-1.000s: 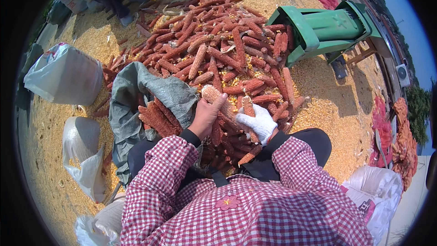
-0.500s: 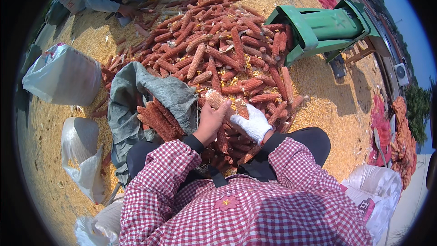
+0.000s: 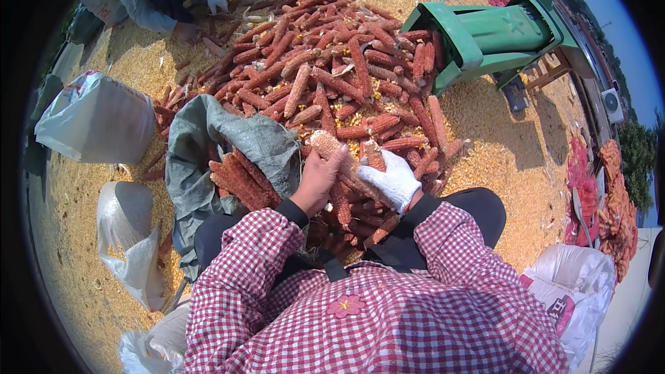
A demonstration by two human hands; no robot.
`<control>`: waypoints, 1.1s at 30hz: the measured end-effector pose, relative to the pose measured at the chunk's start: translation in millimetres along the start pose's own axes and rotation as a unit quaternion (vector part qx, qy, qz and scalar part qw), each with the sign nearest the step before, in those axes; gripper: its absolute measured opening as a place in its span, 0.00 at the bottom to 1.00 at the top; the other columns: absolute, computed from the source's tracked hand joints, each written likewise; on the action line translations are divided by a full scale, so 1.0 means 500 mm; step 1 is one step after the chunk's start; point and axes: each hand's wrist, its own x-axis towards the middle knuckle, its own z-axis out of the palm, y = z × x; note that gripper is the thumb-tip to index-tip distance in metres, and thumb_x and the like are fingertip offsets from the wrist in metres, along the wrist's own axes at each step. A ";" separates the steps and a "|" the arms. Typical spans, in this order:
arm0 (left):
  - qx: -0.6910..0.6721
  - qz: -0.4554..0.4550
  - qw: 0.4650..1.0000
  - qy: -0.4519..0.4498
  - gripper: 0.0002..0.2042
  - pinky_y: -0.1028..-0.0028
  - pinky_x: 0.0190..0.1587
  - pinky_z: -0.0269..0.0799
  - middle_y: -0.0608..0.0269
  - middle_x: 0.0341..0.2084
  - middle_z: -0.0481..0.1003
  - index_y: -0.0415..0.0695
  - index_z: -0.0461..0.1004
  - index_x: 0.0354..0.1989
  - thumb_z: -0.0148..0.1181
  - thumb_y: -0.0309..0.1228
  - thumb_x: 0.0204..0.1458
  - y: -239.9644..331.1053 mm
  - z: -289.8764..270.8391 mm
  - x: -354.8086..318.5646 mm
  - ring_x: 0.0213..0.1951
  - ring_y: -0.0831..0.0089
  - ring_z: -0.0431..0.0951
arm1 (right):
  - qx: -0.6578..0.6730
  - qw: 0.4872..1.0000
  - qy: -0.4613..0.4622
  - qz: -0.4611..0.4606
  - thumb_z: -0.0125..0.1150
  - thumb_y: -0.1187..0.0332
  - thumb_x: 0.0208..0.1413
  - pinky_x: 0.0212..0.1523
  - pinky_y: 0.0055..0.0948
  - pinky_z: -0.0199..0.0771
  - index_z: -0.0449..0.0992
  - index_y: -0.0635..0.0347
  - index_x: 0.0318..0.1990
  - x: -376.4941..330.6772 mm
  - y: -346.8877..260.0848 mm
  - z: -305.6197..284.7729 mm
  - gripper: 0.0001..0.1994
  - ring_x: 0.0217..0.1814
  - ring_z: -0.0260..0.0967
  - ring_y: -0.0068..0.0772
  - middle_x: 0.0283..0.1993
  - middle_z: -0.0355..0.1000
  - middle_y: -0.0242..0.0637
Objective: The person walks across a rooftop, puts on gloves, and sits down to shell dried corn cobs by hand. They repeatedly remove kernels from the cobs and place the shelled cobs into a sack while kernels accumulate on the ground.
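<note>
Pale corncob was held in the bare left hand, fingers curled closed around it, above the near part of the red cob pile; just to its right, the gloved right hand was closed around a second cob.

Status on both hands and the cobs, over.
Left hand, bare: gripping pale cob. Right hand, gloved: holding second cob. Red cobs heaped beneath; open grey sack close left.
</note>
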 end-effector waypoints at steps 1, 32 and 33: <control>-0.003 0.002 1.000 -0.008 0.18 0.72 0.44 0.75 0.66 0.40 0.76 0.41 0.68 0.52 0.63 0.37 0.60 -0.004 0.000 -0.003 0.40 0.76 0.76 | 0.040 0.998 -0.014 0.038 0.68 0.61 0.55 0.46 0.32 0.75 0.76 0.66 0.47 -0.006 -0.011 0.004 0.18 0.42 0.76 0.31 0.40 0.78 0.36; 0.007 0.019 1.000 0.023 0.17 0.70 0.37 0.78 0.61 0.31 0.77 0.42 0.71 0.42 0.58 0.46 0.61 0.241 -0.183 -0.091 0.32 0.71 0.79 | 0.416 0.896 -0.020 0.152 0.51 0.52 0.67 0.15 0.31 0.65 0.64 0.49 0.50 0.022 -0.031 0.013 0.14 0.16 0.61 0.27 0.24 0.64 0.31; -0.009 0.048 0.994 0.096 0.15 0.71 0.35 0.78 0.63 0.30 0.77 0.42 0.72 0.41 0.59 0.43 0.61 0.261 -0.206 -0.113 0.31 0.73 0.79 | 0.408 0.899 -0.027 0.159 0.51 0.52 0.67 0.15 0.31 0.65 0.63 0.49 0.52 0.023 -0.043 0.029 0.15 0.17 0.62 0.28 0.25 0.65 0.32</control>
